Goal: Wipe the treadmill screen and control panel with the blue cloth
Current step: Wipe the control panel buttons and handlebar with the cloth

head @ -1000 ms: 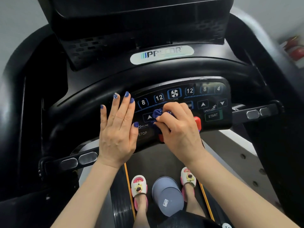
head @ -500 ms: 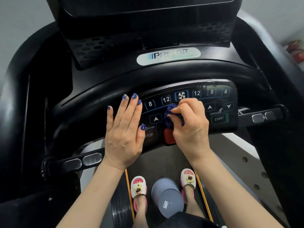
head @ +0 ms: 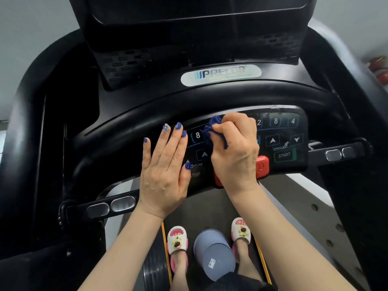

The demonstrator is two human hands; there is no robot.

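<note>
The black control panel (head: 283, 133) with lit number and arrow keys curves across the middle of the treadmill. My right hand (head: 235, 152) grips a bunched blue cloth (head: 212, 133) and presses it on the panel's upper middle, over the fan key area. My left hand (head: 165, 169) lies flat with straight fingers on the panel's left end, beside the incline keys. The dark screen (head: 199, 11) stands above, behind the logo plate. My right wrist covers part of the red stop button (head: 262, 166).
A thick black handlebar (head: 147, 114) arcs just above the panel. Metal grip sensors (head: 111, 206) and grip sensors (head: 340, 153) stick out on both sides. Below, my slippered feet stand on the belt (head: 210, 208) with a grey-blue bucket (head: 214, 255) between them.
My right hand has slid the blue cloth up the panel, from beside the red stop button to the top row of keys. My left hand stays flat in place.
</note>
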